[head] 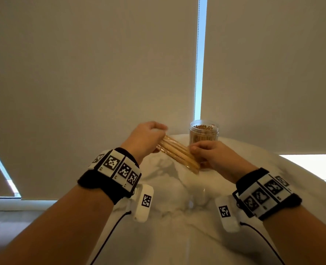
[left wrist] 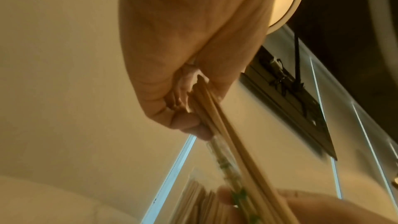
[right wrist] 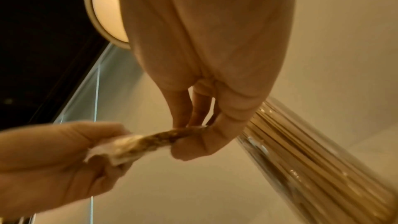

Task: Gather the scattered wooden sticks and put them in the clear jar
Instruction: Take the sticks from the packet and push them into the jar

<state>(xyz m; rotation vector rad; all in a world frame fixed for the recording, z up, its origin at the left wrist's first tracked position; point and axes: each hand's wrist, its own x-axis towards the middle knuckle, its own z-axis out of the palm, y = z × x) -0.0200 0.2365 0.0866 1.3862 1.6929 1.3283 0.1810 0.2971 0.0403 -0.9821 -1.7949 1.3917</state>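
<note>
A bundle of several wooden sticks point(head: 177, 154) hangs slanted above the white marble table point(head: 177, 217). My left hand point(head: 157, 135) grips its far upper end, fingers curled round the sticks point(left wrist: 217, 117). My right hand point(head: 195, 151) pinches the near lower end point(right wrist: 172, 136) between thumb and fingers. In the left wrist view one stick shows a clear wrapper with green print point(left wrist: 228, 164). The clear jar point(head: 204, 133) stands upright just behind my right hand, packed with sticks and open at the top. It also fills the right side of the right wrist view as the jar point(right wrist: 305, 156).
The table is round, and its edge curves away on the right point(head: 292, 169). Beige roller blinds point(head: 101, 73) hang close behind the jar, with a bead chain point(head: 196, 73) at the gap. Bare floor point(head: 15, 222) lies to the left.
</note>
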